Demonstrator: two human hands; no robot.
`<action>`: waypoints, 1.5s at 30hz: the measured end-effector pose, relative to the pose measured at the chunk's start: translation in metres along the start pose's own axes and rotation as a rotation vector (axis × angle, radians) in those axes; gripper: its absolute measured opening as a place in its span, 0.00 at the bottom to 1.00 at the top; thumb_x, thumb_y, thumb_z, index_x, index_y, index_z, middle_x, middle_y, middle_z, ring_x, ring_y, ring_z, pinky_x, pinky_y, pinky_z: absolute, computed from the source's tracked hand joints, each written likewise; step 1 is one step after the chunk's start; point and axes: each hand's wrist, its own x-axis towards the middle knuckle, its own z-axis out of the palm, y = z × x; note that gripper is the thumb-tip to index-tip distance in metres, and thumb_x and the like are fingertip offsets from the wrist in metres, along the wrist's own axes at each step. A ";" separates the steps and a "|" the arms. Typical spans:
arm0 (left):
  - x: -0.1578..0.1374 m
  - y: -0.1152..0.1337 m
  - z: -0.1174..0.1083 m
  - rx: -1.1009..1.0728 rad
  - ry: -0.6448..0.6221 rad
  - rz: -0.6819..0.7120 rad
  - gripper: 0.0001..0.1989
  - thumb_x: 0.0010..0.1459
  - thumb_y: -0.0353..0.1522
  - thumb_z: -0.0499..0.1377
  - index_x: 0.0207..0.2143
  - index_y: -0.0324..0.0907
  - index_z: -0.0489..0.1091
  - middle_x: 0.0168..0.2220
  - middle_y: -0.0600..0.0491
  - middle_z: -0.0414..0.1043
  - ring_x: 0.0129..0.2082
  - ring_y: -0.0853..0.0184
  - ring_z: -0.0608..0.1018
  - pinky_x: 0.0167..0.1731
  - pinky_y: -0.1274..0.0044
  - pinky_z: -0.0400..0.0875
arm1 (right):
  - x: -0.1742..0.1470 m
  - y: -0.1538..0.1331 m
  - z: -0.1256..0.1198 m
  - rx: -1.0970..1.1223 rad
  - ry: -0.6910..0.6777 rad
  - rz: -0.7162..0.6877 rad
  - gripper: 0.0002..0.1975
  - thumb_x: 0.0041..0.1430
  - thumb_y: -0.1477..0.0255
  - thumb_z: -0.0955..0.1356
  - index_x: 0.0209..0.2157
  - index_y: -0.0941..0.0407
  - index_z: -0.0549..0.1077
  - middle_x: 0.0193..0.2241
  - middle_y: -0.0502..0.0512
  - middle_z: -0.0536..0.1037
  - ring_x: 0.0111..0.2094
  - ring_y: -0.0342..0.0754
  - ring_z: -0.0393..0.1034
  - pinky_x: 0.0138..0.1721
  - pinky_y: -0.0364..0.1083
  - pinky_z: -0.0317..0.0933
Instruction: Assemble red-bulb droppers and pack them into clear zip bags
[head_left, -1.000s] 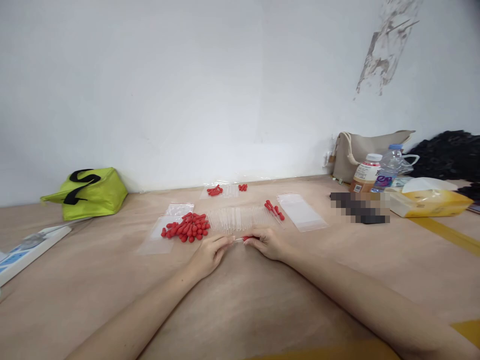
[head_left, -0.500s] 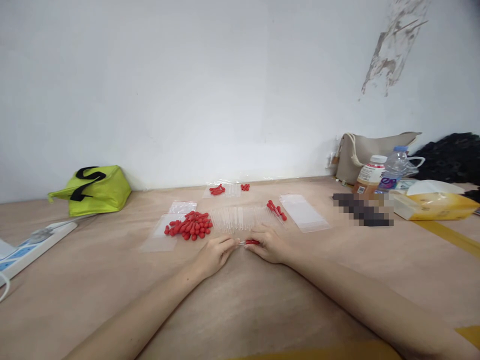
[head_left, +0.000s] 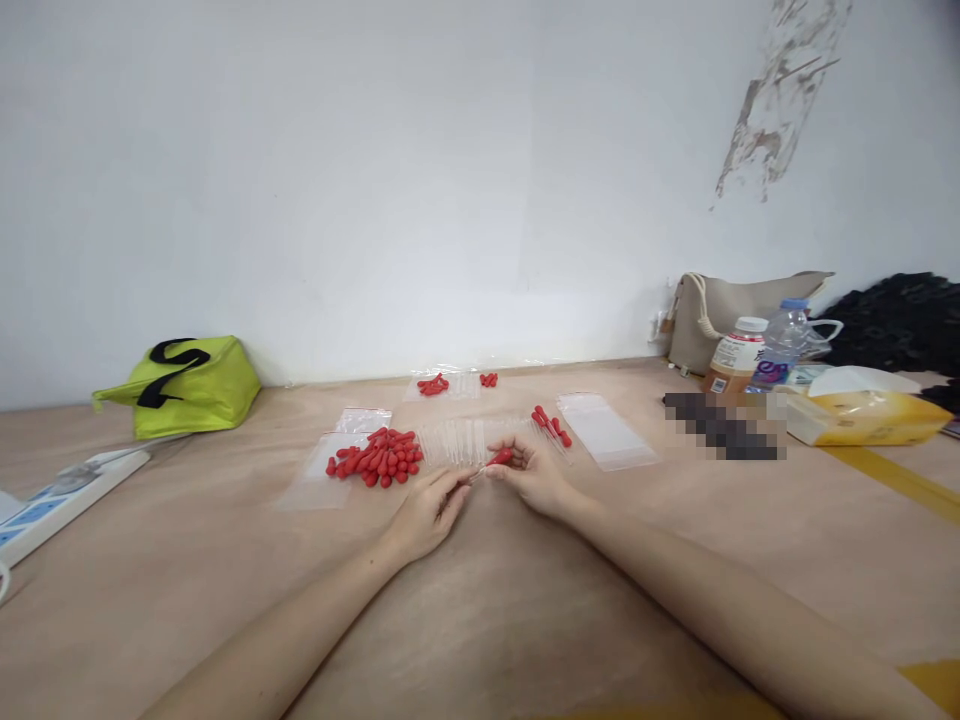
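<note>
left hand (head_left: pixel 427 510) and right hand (head_left: pixel 534 472) pinch one clear dropper with a red rubber bulb (head_left: pixel 495 460) mid-counter; a few finished droppers (head_left: pixel 551 423) lie behind; the loose red bulb pile (head_left: pixel 379 455) and clear tubes (head_left: pixel 465 440) remain.

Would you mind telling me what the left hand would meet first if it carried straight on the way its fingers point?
The left hand points up and right, so it would probably meet the right hand holding the red-capped dropper; depth is hard to judge.
</note>
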 end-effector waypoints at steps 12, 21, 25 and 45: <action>-0.001 -0.002 -0.004 0.113 -0.007 -0.069 0.06 0.56 0.33 0.54 0.34 0.42 0.68 0.34 0.51 0.70 0.36 0.64 0.71 0.39 0.71 0.64 | 0.047 -0.008 -0.095 -0.669 0.384 0.272 0.19 0.54 0.63 0.60 0.44 0.58 0.70 0.33 0.55 0.75 0.34 0.46 0.68 0.32 0.41 0.58; 0.000 -0.001 -0.003 0.138 -0.064 -0.064 0.05 0.56 0.30 0.53 0.30 0.42 0.69 0.31 0.53 0.70 0.33 0.66 0.70 0.36 0.73 0.63 | 0.038 0.017 -0.122 -1.004 0.386 0.503 0.21 0.46 0.57 0.64 0.38 0.57 0.72 0.36 0.59 0.75 0.38 0.53 0.68 0.32 0.44 0.56; 0.000 -0.002 -0.003 0.120 -0.066 -0.066 0.06 0.56 0.30 0.53 0.30 0.42 0.69 0.30 0.53 0.71 0.33 0.66 0.70 0.35 0.73 0.63 | 0.039 0.009 -0.124 -1.053 0.350 0.504 0.19 0.45 0.56 0.64 0.32 0.56 0.72 0.33 0.57 0.75 0.35 0.50 0.68 0.29 0.43 0.55; 0.034 -0.021 -0.023 0.559 0.051 -0.477 0.07 0.50 0.35 0.55 0.23 0.44 0.70 0.32 0.51 0.70 0.39 0.58 0.68 0.38 0.68 0.58 | 0.039 -0.022 -0.117 -0.949 0.110 0.576 0.13 0.38 0.63 0.67 0.12 0.58 0.70 0.15 0.53 0.71 0.19 0.44 0.64 0.20 0.41 0.51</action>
